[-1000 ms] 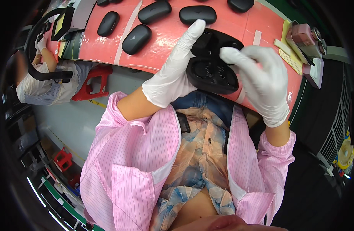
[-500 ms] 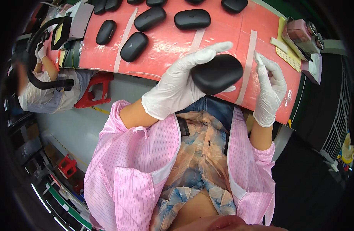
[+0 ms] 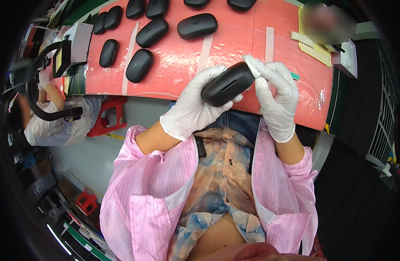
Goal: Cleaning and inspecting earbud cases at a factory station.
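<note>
A smooth black oval case (image 3: pixel 228 85) with a narrow slot along its side rests in my left hand (image 3: pixel 193 102), which wears a white glove and has its fingers wrapped round the case. My right hand (image 3: pixel 278 98), also gloved in white, is closed with its fingertips drawn together at the case's right end. A pointed white bit shows at those fingertips; whether it is a cloth or loose glove is unclear. Just past the right hand a small teal strip (image 3: pixel 294 76) shows on or above the pink table covering.
Several similar black cases (image 3: pixel 140 65) lie on the glossy pink table (image 3: pixel 165 82), which has pale tape strips. A yellow pad (image 3: pixel 315 54) and a blurred item sit at the far right. Another person (image 3: pixel 56 115) works at the left, beside a red stool (image 3: pixel 108 117).
The case in my left hand has turned, so its slotted side now shows. My right hand has moved left to the case and its fingers have closed.
</note>
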`<state>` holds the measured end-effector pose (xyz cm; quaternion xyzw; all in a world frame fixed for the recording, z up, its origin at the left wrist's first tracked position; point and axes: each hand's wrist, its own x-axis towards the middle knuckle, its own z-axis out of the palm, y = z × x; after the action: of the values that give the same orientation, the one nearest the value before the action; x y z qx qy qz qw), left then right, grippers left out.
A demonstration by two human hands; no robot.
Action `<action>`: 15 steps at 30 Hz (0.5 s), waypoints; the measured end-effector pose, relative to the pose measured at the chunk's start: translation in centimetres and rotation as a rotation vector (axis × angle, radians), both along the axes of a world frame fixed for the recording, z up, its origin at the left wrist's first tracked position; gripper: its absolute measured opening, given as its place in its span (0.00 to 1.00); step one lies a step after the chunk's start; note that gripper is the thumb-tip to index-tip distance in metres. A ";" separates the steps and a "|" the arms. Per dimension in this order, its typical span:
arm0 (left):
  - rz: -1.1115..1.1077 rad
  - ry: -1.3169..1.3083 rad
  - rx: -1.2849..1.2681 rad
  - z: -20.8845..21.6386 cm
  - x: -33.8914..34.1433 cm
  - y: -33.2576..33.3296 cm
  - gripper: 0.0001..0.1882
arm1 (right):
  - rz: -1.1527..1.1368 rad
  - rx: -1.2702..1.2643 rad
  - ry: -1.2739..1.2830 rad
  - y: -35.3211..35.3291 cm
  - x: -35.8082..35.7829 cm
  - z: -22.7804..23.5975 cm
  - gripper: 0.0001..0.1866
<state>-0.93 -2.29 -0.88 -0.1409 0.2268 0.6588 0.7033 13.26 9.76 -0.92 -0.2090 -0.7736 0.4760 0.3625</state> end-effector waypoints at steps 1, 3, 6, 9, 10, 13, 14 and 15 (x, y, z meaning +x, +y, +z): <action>-0.008 0.000 0.000 0.0 -0.1 0.1 0.19 | 0.029 0.014 -0.132 0.2 0.4 0.4 0.17; -0.036 -0.022 0.049 0.2 -0.3 0.3 0.19 | 0.008 -0.179 -0.072 0.6 0.1 -0.1 0.15; 0.041 0.566 0.044 2.4 1.1 0.6 0.28 | -0.054 -0.596 0.033 0.5 0.3 -0.1 0.15; 0.050 1.410 0.115 0.3 0.5 0.5 0.41 | 0.206 -1.156 0.114 1.1 0.7 0.2 0.15; 0.084 1.819 0.129 0.1 0.6 0.4 0.42 | 0.207 -1.155 0.114 0.8 0.7 0.1 0.15; 0.077 2.058 0.061 0.6 0.9 0.4 0.44 | -0.003 0.043 -0.130 -0.6 0.1 0.7 0.17; 0.036 2.170 0.034 0.9 0.9 0.4 0.44 | 0.000 0.391 -0.092 -1.3 0.0 0.2 0.17; 0.043 2.172 0.042 1.0 0.9 0.3 0.45 | 0.007 0.484 -0.098 -2.4 -0.3 0.6 0.16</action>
<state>-0.03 -1.94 0.15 0.5252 0.7141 0.4475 0.1178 12.97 7.39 -0.33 -0.1363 -0.8825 0.2673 0.3622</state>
